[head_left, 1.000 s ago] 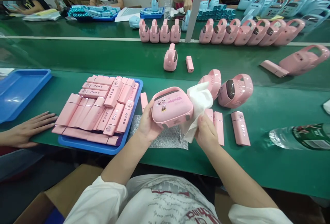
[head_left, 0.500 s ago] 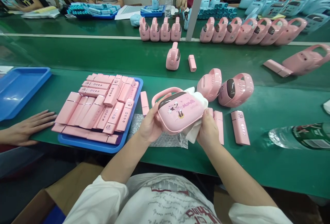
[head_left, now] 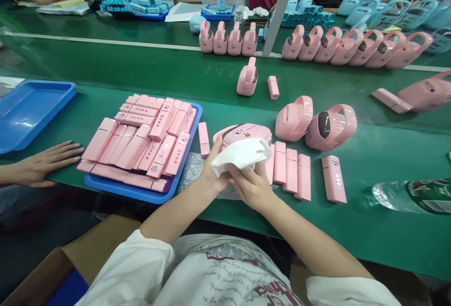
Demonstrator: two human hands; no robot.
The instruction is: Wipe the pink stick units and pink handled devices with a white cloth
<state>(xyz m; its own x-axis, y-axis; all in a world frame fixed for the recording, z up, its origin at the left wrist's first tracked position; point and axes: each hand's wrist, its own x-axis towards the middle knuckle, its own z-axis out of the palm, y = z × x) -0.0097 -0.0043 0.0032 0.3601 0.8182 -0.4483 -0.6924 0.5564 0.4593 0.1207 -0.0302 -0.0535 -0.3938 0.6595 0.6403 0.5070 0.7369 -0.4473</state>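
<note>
My left hand [head_left: 211,174] grips a pink handled device [head_left: 246,133] printed with a cartoon mouse, low over a sheet of bubble wrap [head_left: 192,172]. My right hand [head_left: 251,184] presses a white cloth [head_left: 241,155] against the device's near side. The cloth covers most of the device. Several flat pink bars [head_left: 291,170] lie on the green table just right of my hands. Two more pink devices [head_left: 294,118] [head_left: 331,126] lie on their sides behind those bars.
A blue tray [head_left: 141,192] piled with pink bars sits to my left. Another person's hand [head_left: 47,160] rests flat beside it, near a second blue tray [head_left: 31,113]. A water bottle [head_left: 412,195] lies at right. Rows of pink and blue devices stand on the far table, where people sit.
The device's printed face has tilted away and the unit has dropped lower. My right hand has brought the white cloth from behind it over its near side.
</note>
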